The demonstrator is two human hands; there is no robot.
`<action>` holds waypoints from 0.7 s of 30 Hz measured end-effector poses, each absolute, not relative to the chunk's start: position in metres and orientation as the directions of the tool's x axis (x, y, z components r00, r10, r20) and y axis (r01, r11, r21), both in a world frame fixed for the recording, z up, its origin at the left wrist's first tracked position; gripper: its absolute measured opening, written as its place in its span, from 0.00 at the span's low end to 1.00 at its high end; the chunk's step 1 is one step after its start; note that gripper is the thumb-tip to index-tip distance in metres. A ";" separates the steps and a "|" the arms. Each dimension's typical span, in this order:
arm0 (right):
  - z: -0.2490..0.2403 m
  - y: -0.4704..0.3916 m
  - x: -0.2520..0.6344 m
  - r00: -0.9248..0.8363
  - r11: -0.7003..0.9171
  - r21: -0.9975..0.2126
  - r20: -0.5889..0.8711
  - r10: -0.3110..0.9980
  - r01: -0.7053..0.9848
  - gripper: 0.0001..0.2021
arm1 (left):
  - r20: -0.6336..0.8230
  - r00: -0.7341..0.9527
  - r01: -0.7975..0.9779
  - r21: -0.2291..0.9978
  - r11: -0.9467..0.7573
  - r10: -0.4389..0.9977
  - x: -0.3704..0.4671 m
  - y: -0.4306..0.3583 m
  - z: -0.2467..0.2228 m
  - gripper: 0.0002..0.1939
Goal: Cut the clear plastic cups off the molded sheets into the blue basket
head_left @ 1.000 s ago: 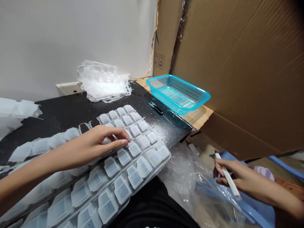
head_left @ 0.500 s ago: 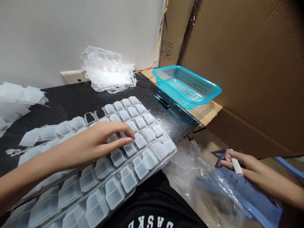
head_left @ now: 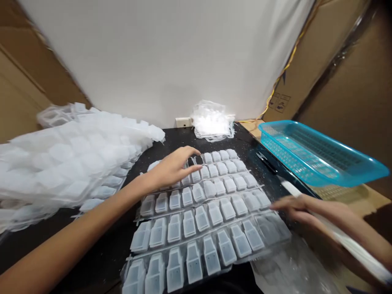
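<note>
A sheet of translucent plastic cups, moulded in rows, lies on the black table in front of me. My left hand rests over its back left part, thumb and fingers apart beside a gap in the back row. In my right hand, blurred by motion at the sheet's right edge, is a long white-handled tool. Its thin tip points up and left; whether it is a blade is unclear. Small black thread snips lie just beyond that tip.
Stacked translucent cup sheets fill the table's left side. A pile of white plastic frames sits by the wall near a socket. To the right stands a blue perforated basket. A clear plastic bag hangs near the front edge.
The view has swung left, bringing the stacked sheets into sight. My right hand has come up from below the table edge to the sheet with the white-handled tool. My left hand is now nearer the back row.
</note>
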State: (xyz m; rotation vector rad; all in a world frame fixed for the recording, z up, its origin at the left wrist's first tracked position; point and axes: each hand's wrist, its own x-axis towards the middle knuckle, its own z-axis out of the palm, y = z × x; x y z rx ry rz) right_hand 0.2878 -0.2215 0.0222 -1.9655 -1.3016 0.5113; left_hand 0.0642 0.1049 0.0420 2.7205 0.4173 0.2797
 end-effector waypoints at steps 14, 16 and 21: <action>0.015 -0.003 0.366 -0.016 0.044 -0.420 0.070 0.997 0.906 0.08 | -0.209 0.860 0.507 0.251 -0.825 0.465 0.023 0.177 0.045 0.21; 0.014 -0.001 0.369 -0.019 0.064 -0.395 0.117 0.993 0.916 0.09 | -0.129 0.863 0.505 0.234 -0.831 0.488 0.024 0.181 0.042 0.17; 0.000 0.015 0.372 0.035 0.077 -0.308 0.343 0.939 0.948 0.10 | 0.212 0.784 0.569 0.130 -0.812 0.583 0.025 0.188 0.028 0.13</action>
